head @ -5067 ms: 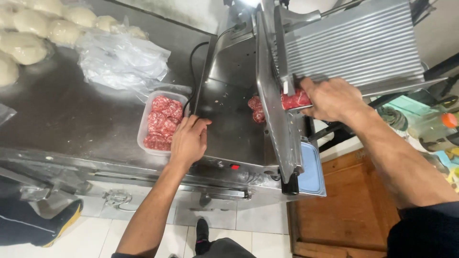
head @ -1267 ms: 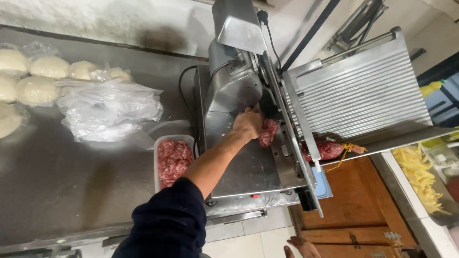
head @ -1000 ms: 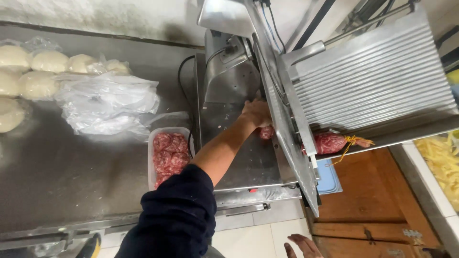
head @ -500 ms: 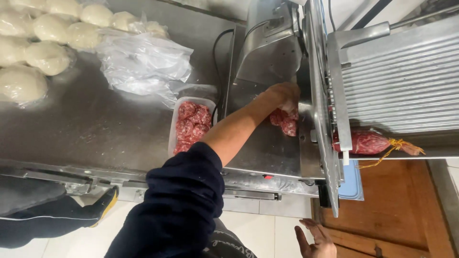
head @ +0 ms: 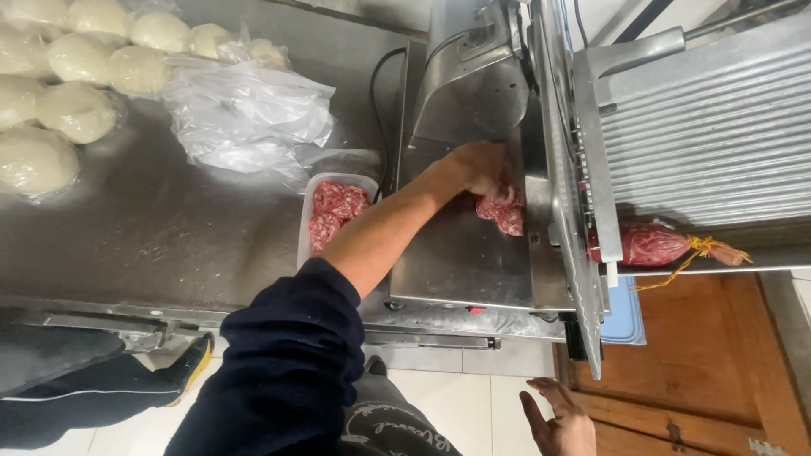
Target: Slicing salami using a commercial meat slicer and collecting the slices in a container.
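So the left hand (head: 481, 165) pinches sliced meat (head: 500, 211) mid-frame, the tray (head: 338, 211) is partly filled, sausage (head: 646, 245) remains unsliced, right hand (head: 557, 422) spread and empty.

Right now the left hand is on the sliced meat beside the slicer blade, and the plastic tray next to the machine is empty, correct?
Not quite. The left hand is on the sliced meat beside the slicer blade, but the plastic tray is not empty: the head view shows red meat slices already lying in it.
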